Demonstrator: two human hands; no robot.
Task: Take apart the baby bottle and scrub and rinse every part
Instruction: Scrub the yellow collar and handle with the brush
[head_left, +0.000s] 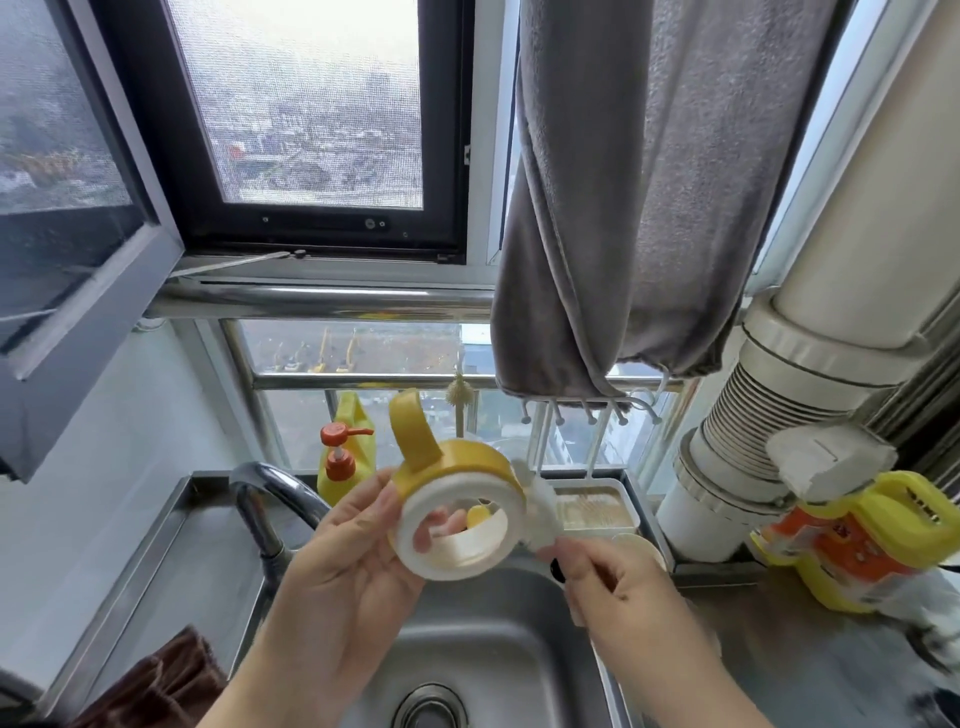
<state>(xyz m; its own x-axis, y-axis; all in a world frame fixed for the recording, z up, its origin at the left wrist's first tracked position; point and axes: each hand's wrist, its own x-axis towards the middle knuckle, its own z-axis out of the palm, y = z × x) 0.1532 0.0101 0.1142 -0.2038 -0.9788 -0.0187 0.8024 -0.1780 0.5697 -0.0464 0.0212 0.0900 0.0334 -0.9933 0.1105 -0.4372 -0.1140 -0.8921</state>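
Note:
My left hand (358, 545) grips the baby bottle's collar ring (457, 514), a white threaded ring with a yellow outer band and a yellow loop handle sticking up. Its open underside faces me, and my fingertips show through the hole. My right hand (608, 577) holds the handle of a brush whose white sponge head (540, 506) presses against the ring's right edge. Both hands are above the steel sink (467, 639). No other bottle parts are clearly visible.
A chrome faucet (270, 499) arches at the sink's left. A yellow soap pump bottle (343, 457) stands behind it, a white drying rack (597, 506) at back right, a yellow-lidded jug (857, 540) on the right counter. A grey towel (613, 208) hangs overhead.

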